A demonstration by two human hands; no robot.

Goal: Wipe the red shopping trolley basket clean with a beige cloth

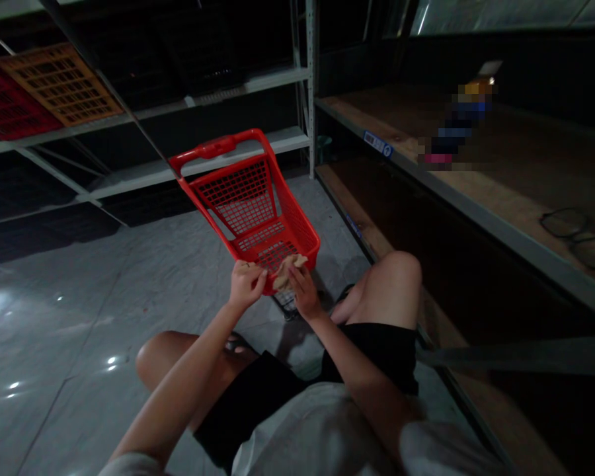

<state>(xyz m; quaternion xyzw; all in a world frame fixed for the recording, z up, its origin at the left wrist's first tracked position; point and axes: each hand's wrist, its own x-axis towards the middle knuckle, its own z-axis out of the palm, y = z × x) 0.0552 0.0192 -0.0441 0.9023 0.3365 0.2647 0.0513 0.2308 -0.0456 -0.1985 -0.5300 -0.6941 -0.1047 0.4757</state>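
Note:
A small red plastic shopping cart (250,198) with a mesh basket and a red handle stands on the floor in front of my bent knees. Both my hands are at its near rim. My left hand (246,283) is closed, fingers pinched on the edge of a crumpled beige cloth or paper (286,271). My right hand (303,291) also grips that beige piece from the right side, fingers curled over it. The piece lies against the cart's front edge. I am squatting, with dark shorts and a light shirt in view.
Metal shelving with wooden boards (476,192) runs along the right, close to my right knee. More shelf racks stand at the back with an orange crate (59,82) and a red crate (4,109). Dark cables (575,231) lie on the right shelf. Glossy grey floor (79,297) spreads left.

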